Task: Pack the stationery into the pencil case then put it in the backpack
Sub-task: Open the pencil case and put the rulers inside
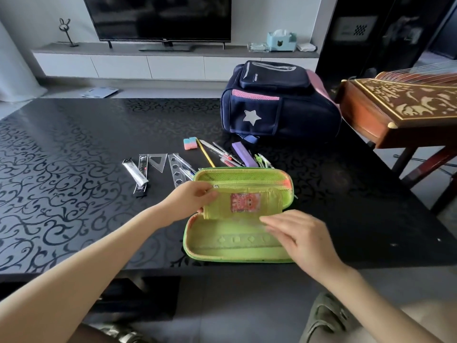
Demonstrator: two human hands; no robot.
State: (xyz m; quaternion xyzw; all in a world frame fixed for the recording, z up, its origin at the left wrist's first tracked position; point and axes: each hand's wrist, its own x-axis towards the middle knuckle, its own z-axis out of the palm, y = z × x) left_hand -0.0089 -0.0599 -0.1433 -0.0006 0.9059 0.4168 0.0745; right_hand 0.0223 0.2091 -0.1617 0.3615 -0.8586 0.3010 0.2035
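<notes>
A: Counter [74,194] first. The case sits right by its front edge, on your side. Lean on the near half and you could tip it off.

B: Backpack [277,107] lies far right, behind the stationery, well apart from the case. Can't tell if its main zip is open. If it isn't, you'll be fumbling it w/ a full case in one hand.

A: Pencil case [237,241] lies open flat, both green halves up, near half looks unfilled. Your left hand [190,199] pinches the inner flap [247,201] at its left edge, fingers curled on it. Let go and it prob. flops over the tray you need.

B: Right hand [296,233]: fingers straight, close together, over the near half by the flap's lower edge. Blurred, so can't tell if they touch it.

A: Rulers [142,169] & set square [160,167] lie left of the case. They're long; put in skew, they may block the zip.

B: Pens [230,157] lie just behind the far rim. Shove the case fwd and they'll roll. Eraser [190,144] is smallest, furthest back, so easy to miss.
</notes>
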